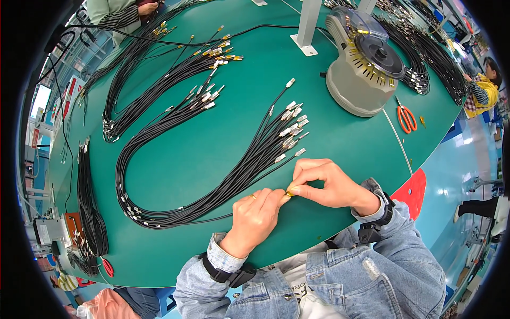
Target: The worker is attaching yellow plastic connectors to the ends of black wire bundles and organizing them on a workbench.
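Note:
My left hand (256, 215) is closed near the table's front edge, its fingers pinched together. A black cable (215, 218) runs from the big bundle into that hand. Against its fingertips, my right hand (328, 183) pinches a small piece of yellow tape (290, 193). The cable's end is hidden between the fingers. Just beyond both hands lies the curved bundle of black cables (223, 178), with silver and white connectors (292, 127) at its right end.
A round tape dispenser (361, 74) with yellow strips stands at the back right, beside orange-handled scissors (407, 118). More black cable bundles (154, 87) lie to the left and far right. A metal post (307, 32) rises from the green table (186, 159). Other people stand at the far edges.

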The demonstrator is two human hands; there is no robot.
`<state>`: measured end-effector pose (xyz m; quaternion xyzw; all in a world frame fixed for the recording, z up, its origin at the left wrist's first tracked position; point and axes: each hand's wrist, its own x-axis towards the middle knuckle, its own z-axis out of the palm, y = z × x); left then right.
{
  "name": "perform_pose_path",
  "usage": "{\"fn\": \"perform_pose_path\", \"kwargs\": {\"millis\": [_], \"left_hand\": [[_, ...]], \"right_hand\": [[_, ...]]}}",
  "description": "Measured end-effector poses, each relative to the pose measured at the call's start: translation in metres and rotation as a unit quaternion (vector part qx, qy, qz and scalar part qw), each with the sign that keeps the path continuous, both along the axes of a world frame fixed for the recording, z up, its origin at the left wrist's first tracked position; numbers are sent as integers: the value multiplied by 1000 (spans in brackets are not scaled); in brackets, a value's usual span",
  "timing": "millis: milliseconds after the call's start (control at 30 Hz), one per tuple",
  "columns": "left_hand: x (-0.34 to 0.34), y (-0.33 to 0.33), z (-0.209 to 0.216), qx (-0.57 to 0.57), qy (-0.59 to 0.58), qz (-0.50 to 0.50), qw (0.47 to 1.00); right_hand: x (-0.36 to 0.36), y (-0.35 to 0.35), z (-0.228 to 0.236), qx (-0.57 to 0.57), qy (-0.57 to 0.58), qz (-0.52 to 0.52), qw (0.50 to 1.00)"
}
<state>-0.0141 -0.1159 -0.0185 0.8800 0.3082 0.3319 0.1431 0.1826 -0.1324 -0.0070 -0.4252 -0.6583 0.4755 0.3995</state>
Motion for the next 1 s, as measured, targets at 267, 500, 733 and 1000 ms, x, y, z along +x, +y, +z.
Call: {"fn": "perform_pose_path", "kwargs": {"millis": [267,500,733,1000], "left_hand": [[0,1,-4,-90,-56,-12,994],[-6,3,-2,-385,-89,-32,918],[-12,13,-5,-622,-168,-46,764],[-12,13,-3,-651,-184,-39,736]], "right_hand": [[0,2,-4,126,-25,13,992],[-3,2,-9,69,5,5,998],[6,8,-15,-113,201,-115,966],[-12,2,-11,-122,166,-82,975]]}}
